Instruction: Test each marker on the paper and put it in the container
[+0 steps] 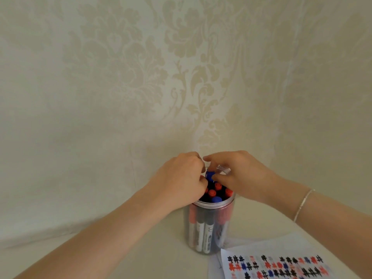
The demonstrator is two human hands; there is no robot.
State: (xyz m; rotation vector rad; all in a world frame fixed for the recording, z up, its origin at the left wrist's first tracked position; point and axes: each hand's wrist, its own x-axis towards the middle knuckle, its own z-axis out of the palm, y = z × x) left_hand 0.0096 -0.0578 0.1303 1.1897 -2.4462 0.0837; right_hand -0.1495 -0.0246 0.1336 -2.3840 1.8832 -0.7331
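A clear round container [210, 228] stands upright on the table, packed with several markers whose red and blue caps [216, 195] show at its mouth. Both hands meet over that mouth. My left hand [181, 178] and my right hand [241, 174] pinch a blue-capped marker [209, 175] that sticks up above the others at the far side of the rim. At the lower right lies the white paper [281, 262], covered with rows of black, red and blue test marks.
A pale cloth with a faint floral pattern covers the table and rises as a backdrop [141, 77] behind the container. A thin bracelet [302, 204] circles my right wrist. The paper's corner lies just in front of the container's base.
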